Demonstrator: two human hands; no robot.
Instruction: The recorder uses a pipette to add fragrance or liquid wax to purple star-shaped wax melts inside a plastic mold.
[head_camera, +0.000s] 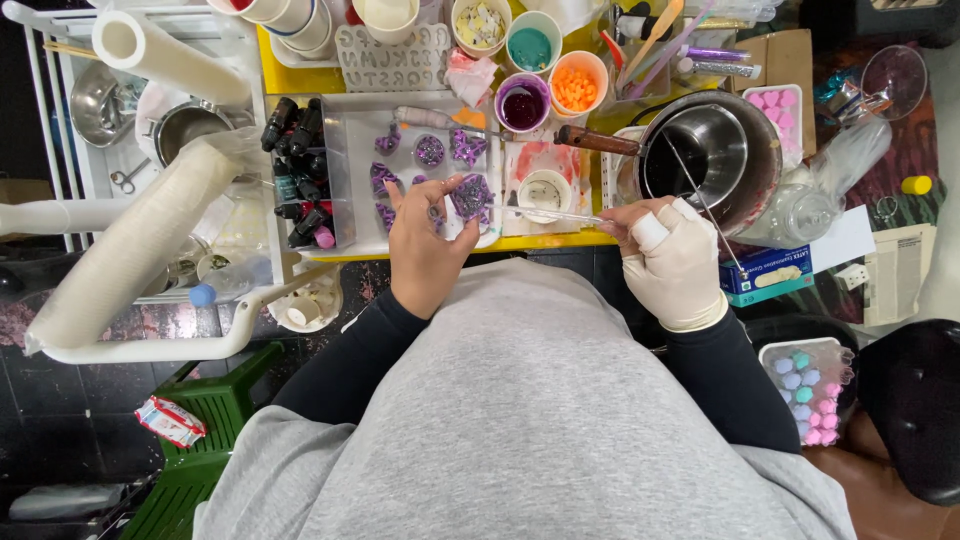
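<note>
My bare left hand (425, 250) holds a small purple glittery moulded piece (470, 195) over a white tray (350, 135) with several similar purple pieces. My right hand (672, 262), in a cream latex glove, pinches a thin clear stick (545, 212) whose tip points left at the purple piece. The stick crosses over a small white cup (545, 190) standing on a stained pink sheet.
A steel pot (715, 150) with a wooden handle stands at the right. Cups of purple liquid (522, 105), orange bits (577, 85) and teal colour (532, 45) sit behind the tray. Small dark dropper bottles (300, 170) line the tray's left side. Paper rolls (140, 250) lie at left.
</note>
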